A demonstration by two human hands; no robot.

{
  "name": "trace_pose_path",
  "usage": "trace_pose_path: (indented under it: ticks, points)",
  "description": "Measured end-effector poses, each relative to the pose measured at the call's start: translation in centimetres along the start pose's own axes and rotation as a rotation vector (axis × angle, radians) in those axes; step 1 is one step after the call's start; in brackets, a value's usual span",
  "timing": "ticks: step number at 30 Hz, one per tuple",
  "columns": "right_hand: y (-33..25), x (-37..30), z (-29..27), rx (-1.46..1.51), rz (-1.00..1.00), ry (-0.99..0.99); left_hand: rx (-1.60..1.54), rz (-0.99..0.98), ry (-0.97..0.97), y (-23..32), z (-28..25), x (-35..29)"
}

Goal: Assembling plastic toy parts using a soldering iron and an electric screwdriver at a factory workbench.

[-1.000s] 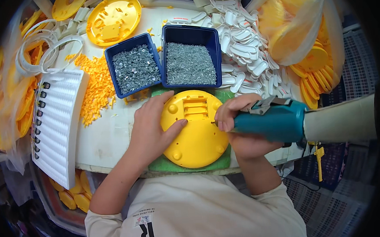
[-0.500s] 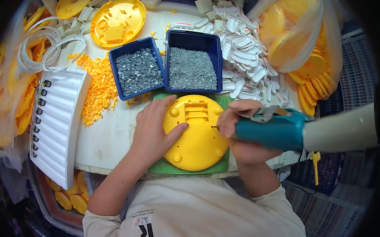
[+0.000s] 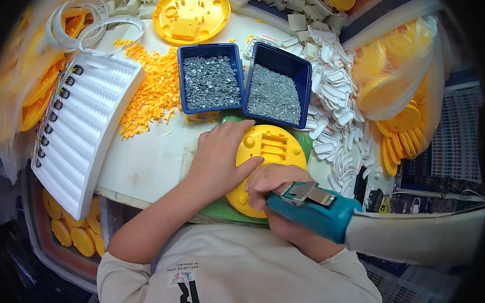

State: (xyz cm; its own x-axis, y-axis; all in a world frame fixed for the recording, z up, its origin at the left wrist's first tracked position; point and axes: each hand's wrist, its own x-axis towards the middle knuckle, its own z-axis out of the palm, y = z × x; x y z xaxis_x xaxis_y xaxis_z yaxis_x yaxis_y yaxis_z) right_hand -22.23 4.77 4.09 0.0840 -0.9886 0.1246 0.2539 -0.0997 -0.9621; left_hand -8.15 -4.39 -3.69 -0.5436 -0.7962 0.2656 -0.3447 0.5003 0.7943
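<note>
Centrally placed, a smooth, glossy yellow plastic disc (image 3: pixel 255 151) lies on a woven green mat (image 3: pixel 221 210) at the near edge of a white table (image 3: pixel 139 170). Round in outline, with raised knobs, it has no clear long axis; its open rectangular compartment (image 3: pixel 273 146) faces up and sits toward the top of the frame, slightly right. The left hand (image 3: pixel 221 158) grasps the disc at its left rim, fingers spread along the edge, thumb flat on the face. The right hand (image 3: pixel 279 178) has its fingers curled around a teal power driver (image 3: pixel 317 216), whose long axis slants from the centre to the lower right, nose toward the disc. That hand and tool block the disc's lower right; the driver's tip is hidden.

Just above the disc, two dark blue bins, one of shiny metal bits (image 3: pixel 211 82) and one of finer metal pieces (image 3: pixel 275 95), stand side by side. Small orange-yellow plastic pieces (image 3: pixel 154 82) spill at upper left, beside a ribbed white tray (image 3: pixel 93 121) edged with black coils (image 3: pixel 57 105). Slim white plastic parts (image 3: pixel 332 86) heap at upper right, near a translucent bag (image 3: pixel 400 69) of yellow parts. Another round yellow shell (image 3: pixel 191 17) lies at the top.
</note>
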Motion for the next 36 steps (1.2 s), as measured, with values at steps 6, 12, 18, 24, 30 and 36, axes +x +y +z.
trace_pose_path:
  ticks: [6, 12, 18, 24, 30, 36]
  points:
    - [1.1, 0.2, -0.6, -0.05, -0.062, -0.102, 0.008, -0.009, 0.004, 0.1, 0.1, -0.1]
    - [-0.8, 0.2, 0.0, -0.131, 0.18, -0.041, 0.025, -0.024, -0.003, 0.0, -0.1, -0.3]
    - [-2.3, 3.5, -1.5, 0.059, -0.274, 0.0, -0.024, -0.125, 0.002, 0.4, -1.5, -1.7]
    - [-0.5, 6.1, 0.3, 0.178, -0.133, 0.022, -0.123, -0.198, 0.072, 0.3, -1.1, -2.8]
    - [1.5, 6.5, 0.0, 0.061, -0.027, -0.117, -0.129, -0.192, 0.106, 0.2, -0.8, -2.8]
    - [1.4, 6.3, -0.2, -0.045, 0.025, -0.166, -0.095, -0.157, 0.144, -0.4, -0.1, -3.1]
